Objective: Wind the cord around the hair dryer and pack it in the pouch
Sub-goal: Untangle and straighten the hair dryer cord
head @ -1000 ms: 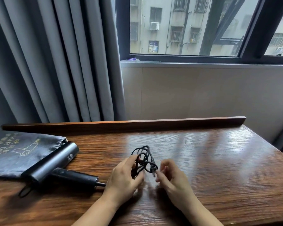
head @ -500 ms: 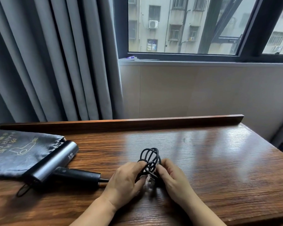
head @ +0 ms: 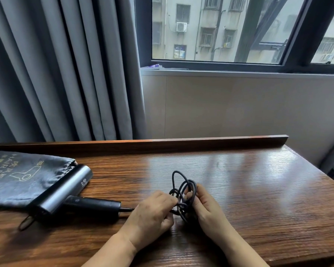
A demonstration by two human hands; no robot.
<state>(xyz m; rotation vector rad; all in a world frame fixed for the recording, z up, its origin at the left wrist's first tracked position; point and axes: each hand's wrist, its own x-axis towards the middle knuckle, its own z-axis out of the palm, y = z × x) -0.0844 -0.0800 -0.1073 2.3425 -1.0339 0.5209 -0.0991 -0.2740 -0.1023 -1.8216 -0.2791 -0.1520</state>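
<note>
Hair dryer [head: 64,197] first: we see it lying flat on the wooden counter [head: 249,189] at the left, its dark barrel running diagonally from near-left to far-right, its black handle stretching rightward toward our hands. The barrel's far end rests against the gathered mouth of the grey drawstring pouch [head: 17,176], which lies flat at the left edge with printed lettering and a dryer outline facing up; we cannot tell whether anything is inside, and the dryer itself sits outside it. A small loop tag [head: 25,223] pokes out near the barrel's near end. From the handle's tip the black cord [head: 183,193] runs under our left hand [head: 152,214] into a bundle of loose upright loops between both hands. Our left hand's grip is closed around the bundle's base, and our right hand [head: 206,207] pinches the loops from the other side. Grey curtains [head: 66,74] and a window [head: 229,29] stand behind the counter's raised back edge.
</note>
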